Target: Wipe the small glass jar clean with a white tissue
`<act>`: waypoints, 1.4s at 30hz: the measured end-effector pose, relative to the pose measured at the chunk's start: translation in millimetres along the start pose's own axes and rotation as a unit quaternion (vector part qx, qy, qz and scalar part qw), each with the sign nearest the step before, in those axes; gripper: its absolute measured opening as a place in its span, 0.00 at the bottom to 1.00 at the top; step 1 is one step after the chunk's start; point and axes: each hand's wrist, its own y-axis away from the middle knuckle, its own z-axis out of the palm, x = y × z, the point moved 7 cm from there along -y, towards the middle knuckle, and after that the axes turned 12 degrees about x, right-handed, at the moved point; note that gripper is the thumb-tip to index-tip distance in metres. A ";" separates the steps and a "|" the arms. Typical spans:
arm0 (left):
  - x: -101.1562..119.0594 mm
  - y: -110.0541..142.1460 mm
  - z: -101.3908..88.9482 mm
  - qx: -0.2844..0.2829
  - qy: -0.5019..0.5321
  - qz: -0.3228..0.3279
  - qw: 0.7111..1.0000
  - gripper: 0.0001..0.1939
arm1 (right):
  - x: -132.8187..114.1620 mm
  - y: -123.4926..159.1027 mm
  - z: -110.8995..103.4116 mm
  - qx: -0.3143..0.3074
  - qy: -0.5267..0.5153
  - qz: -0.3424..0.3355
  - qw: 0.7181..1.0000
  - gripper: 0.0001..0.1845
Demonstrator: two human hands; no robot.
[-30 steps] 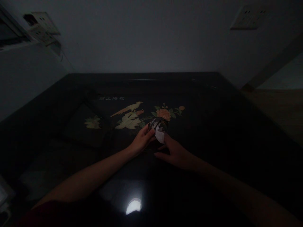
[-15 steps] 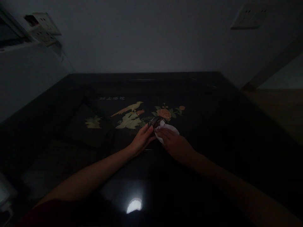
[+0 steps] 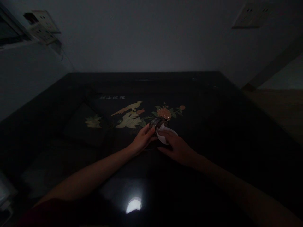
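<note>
Basically, dim scene, both hands together over the middle of a black glossy tabletop. Left hand — grip closed around a small dark shiny object, thumb on the near side; too dark to say what the object is. Right hand — grip holds a white cloth or tissue against the near right side of that object, one finger apart below the white piece. The object is in the hands, in front of an orange flower with green leaves that decorates the tabletop. Left of it: a pale bird figure, pale leaf shapes, a line of characters. Bright light reflection near the front. Behind, grey wall, sockets upper left and a socket plate upper right. White item at left edge, partly cut off, unclear.
</note>
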 end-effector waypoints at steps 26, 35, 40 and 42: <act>-0.6 -2.6 -2.2 0.008 0.031 0.012 0.999 0.18 | -2.0 -5.9 -6.4 -0.027 0.189 -0.103 0.976 0.25; -1.7 -1.2 -2.1 0.016 0.016 0.001 1.000 0.20 | -2.8 -5.7 -5.0 -0.020 0.217 -0.111 0.970 0.21; -2.2 -0.6 0.1 0.000 0.004 0.005 1.000 0.21 | -2.1 -3.2 -4.4 0.002 0.061 -0.039 0.997 0.24; -1.9 -0.5 0.4 0.000 0.003 0.006 1.000 0.21 | -1.4 -0.6 -1.9 0.005 -0.002 -0.010 1.000 0.25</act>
